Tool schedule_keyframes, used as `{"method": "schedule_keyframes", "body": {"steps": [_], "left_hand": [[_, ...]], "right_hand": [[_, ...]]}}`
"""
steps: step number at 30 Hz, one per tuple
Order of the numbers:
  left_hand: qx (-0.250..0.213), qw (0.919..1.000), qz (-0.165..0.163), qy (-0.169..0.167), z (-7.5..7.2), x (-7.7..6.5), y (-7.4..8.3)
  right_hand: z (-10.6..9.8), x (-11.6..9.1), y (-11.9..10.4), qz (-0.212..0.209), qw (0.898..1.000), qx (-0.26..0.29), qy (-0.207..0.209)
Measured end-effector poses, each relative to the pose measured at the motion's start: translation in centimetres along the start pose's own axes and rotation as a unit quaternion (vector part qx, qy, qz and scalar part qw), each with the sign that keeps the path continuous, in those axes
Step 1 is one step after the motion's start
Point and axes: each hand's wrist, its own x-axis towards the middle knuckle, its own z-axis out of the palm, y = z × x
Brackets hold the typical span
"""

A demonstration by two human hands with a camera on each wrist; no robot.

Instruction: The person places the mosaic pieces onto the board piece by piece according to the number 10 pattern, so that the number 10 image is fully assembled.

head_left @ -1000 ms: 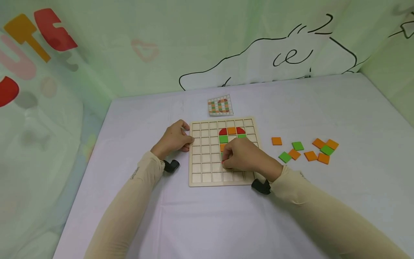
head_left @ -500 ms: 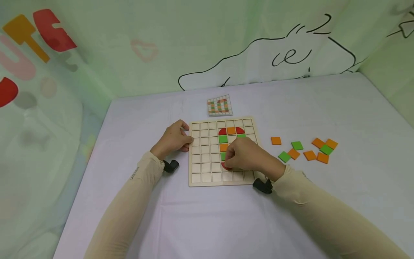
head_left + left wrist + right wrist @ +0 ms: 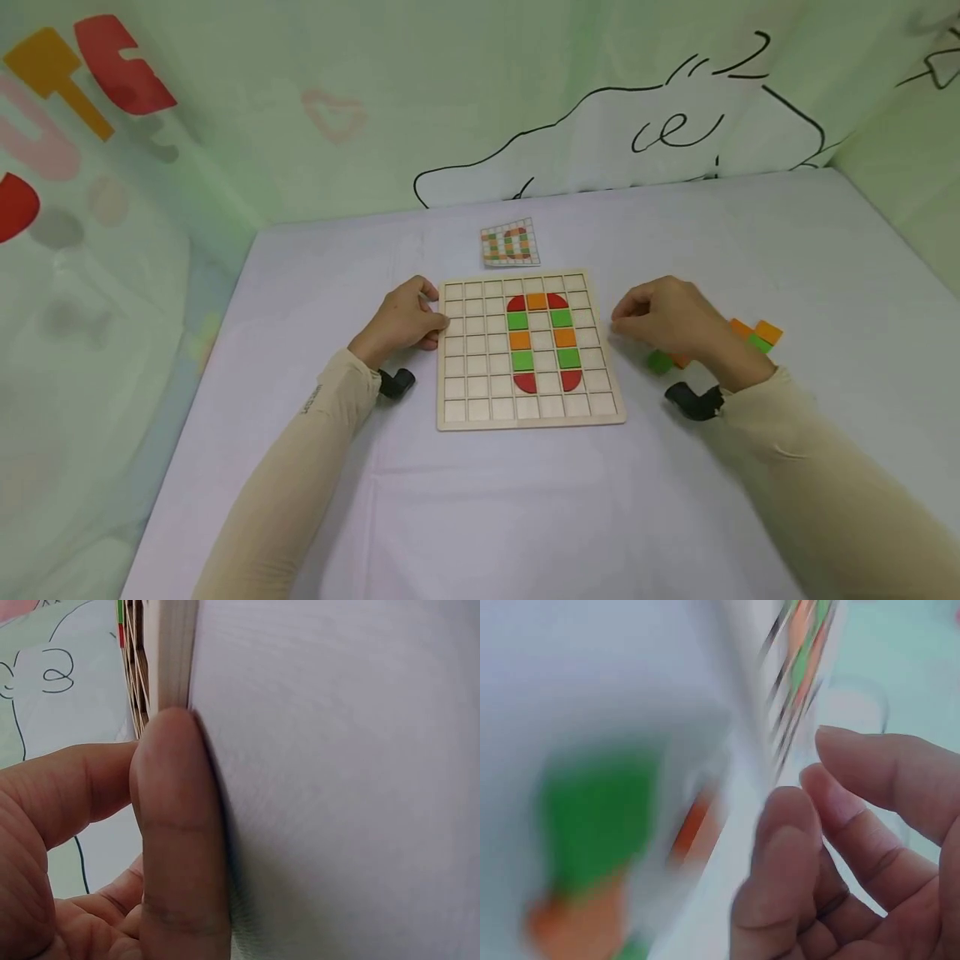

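Pale sleeves (image 3: 255, 500) come in over the near edge of the worktop (image 3: 510, 517), a black mount (image 3: 397, 383) at the left wrist and another black mount (image 3: 693, 402) at the right.

Board (image 3: 525, 426) lies flat around mid-worktop, its near edge facing the person. Gridded cells, tiles set in a tall ring right of its middle: red tiles (image 3: 571, 381) at the ring's four corners, orange tiles (image 3: 520, 340) and green tiles (image 3: 569, 358) alternating down both sides, one more orange at the far end between the two reds.

Left hand (image 3: 402, 321) rests at the board's left edge, thumb and fingers touching the rim — can't tell if it pinches or only presses. Right hand (image 3: 675, 317) is just off the board's right edge, over the worktop; fingers bent, thumb and fingertips apart, nothing seen between them.

Loose tiles (image 3: 768, 332), orange and green, lie between the board and the worktop's right edge, some touching. The right hand and wrist cover part of that group; blurred in the right wrist view.

Card (image 3: 510, 243) with a small coloured grid sits just past the board's far edge — near the worktop's far edge. Behind that, a green curtain (image 3: 360, 67) with drawn lines and letters.
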Motion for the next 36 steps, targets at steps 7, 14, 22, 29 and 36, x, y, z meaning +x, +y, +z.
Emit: {"method": "schedule_keyframes", "body": {"steps": [7,14,22,29,36], "left_hand": [[0.004,1.0,0.003,-0.001,0.1,0.0,0.2],[0.002,1.0,0.004,-0.001,0.0,-0.1,0.3],[-0.003,1.0,-0.002,-0.005,0.1,-0.1,0.3],[-0.006,1.0,0.002,-0.006,0.1,-0.1,0.4],[-0.002,1.0,0.0,-0.004,0.1,-0.1,0.4]], "right_hand": [[-3.4,-0.5,5.1,0.066,0.998,-0.02,-0.009],[-3.1,-0.1,5.9,0.059,0.998,-0.016,-0.021],[-2.0,0.7,4.6,0.049,0.998,-0.008,-0.043],[-1.8,0.9,4.4,0.052,0.998,-0.004,-0.047],[-1.5,1.1,3.8,0.047,0.998,-0.026,-0.013]]}}
